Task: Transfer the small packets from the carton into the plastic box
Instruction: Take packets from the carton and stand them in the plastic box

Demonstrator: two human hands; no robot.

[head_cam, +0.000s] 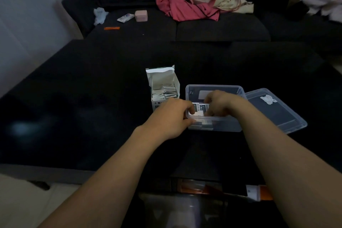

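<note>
Many small packets (163,92) are still standing in the open carton (162,87), which is sitting near the middle of the dark worktop (92,98), so most of the task is remaining. Some packets (200,108) are already lying inside the plastic box (214,109), just beside the carton on its right side, at the box's near left corner. The left hand (172,116) is gripping the near left corner of the box, with the thumb curled over the rim. The right hand (220,104) is reaching down into the box with curled fingers on the packets there; I cannot tell if it is pinching one or only pressing them flat. The lid (275,109) is lying apart, toward the right edge, so the closing is not yet done.
</note>
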